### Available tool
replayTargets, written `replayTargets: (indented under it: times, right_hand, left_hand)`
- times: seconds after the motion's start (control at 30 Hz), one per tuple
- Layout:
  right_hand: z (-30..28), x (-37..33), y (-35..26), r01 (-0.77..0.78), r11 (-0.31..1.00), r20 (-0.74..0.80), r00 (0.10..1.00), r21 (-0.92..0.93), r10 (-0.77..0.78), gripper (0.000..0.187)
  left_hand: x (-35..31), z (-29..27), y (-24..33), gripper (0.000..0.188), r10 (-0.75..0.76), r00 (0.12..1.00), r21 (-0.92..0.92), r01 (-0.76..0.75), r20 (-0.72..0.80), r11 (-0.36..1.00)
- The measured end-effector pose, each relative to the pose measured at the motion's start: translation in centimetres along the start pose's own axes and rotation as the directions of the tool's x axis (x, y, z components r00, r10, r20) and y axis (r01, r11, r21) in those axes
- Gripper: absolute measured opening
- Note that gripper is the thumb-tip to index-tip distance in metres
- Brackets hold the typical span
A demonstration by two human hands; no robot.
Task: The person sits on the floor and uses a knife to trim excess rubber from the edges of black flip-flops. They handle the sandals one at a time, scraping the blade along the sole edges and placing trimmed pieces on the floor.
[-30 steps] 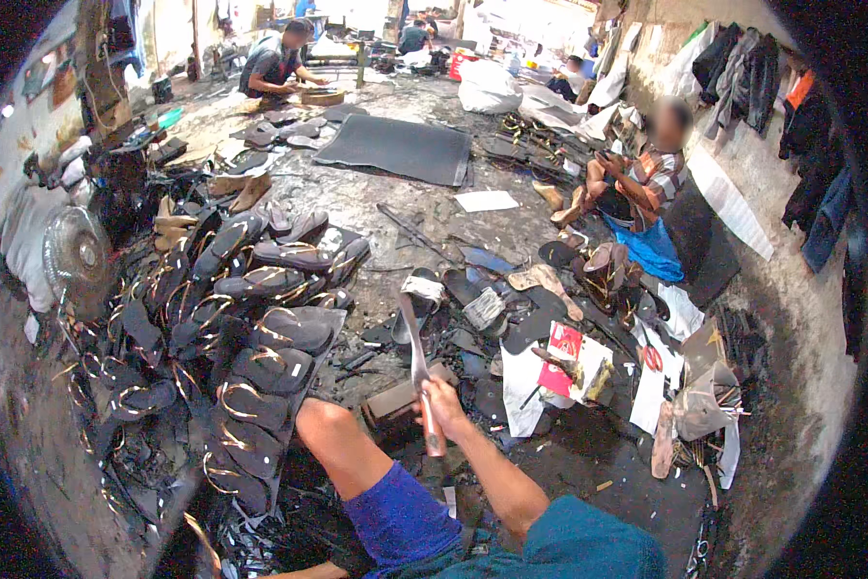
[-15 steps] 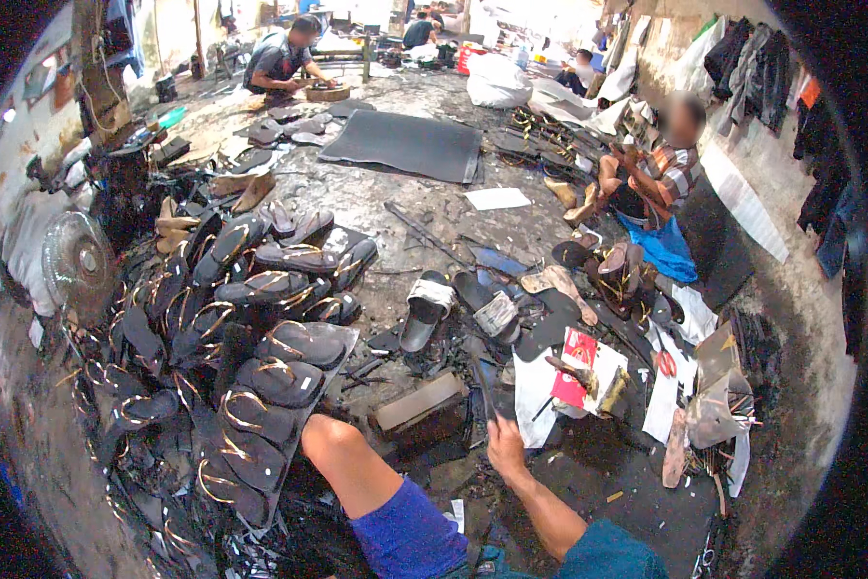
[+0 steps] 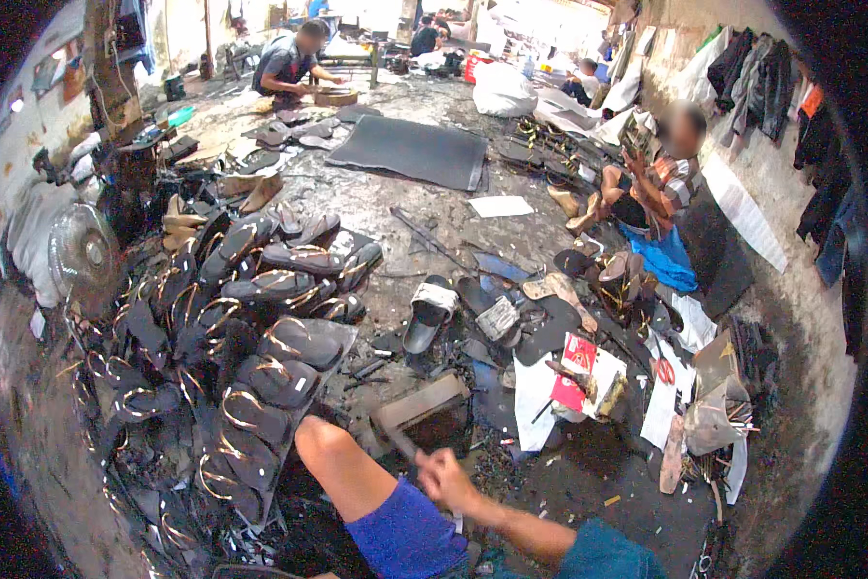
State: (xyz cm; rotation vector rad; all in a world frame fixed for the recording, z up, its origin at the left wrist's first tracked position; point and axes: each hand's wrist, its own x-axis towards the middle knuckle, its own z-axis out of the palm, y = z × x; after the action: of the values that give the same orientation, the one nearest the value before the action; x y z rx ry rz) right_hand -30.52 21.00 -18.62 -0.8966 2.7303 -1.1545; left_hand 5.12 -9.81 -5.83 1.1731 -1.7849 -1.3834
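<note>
My right hand is closed on one end of a long, narrow, flat dark tool. It is smeared by motion, so its exact kind is unclear. The tool slants up and left in front of a worn wooden block on the floor. My bare knee and blue shorts are just left of the hand. My left hand does not show. At the lower edge, part of a dark flat piece comes into the picture. Left of my knee, black thong sandals with gold-coloured straps lie in an overlapping row.
More sandals are heaped at the left, near a fan. Two slides lie beyond the block. White paper, red scissors and a dark sheet lie about. Co-workers sit at the right and far left.
My right hand has swung left and toward me, tipping the tool from upright to a leftward slant. A dark piece has come in at the lower edge. The view has shifted slightly.
</note>
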Motion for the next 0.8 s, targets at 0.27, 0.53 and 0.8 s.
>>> replayTargets:
  times: [0.27,0.53,0.8]
  right_hand:
    - [-1.9,4.2,1.6,-0.355,0.837,0.02,0.917,-0.416,0.399,0.057]
    - [-14.5,2.0,-13.3,-0.457,0.49,0.359,0.889,0.742,0.284,0.052]
    - [-5.1,-0.5,-25.7,0.009,0.842,0.59,0.71,0.539,-0.385,0.043]
  left_hand:
    - [-0.5,4.8,6.9,0.051,-0.033,0.992,0.057,0.04,-0.118,0.998]
    - [6.1,2.5,14.7,0.038,-0.281,0.923,-0.641,0.05,-0.264,0.766]
    - [1.6,-3.0,13.0,0.041,-0.456,0.879,-0.662,0.26,-0.139,0.703]
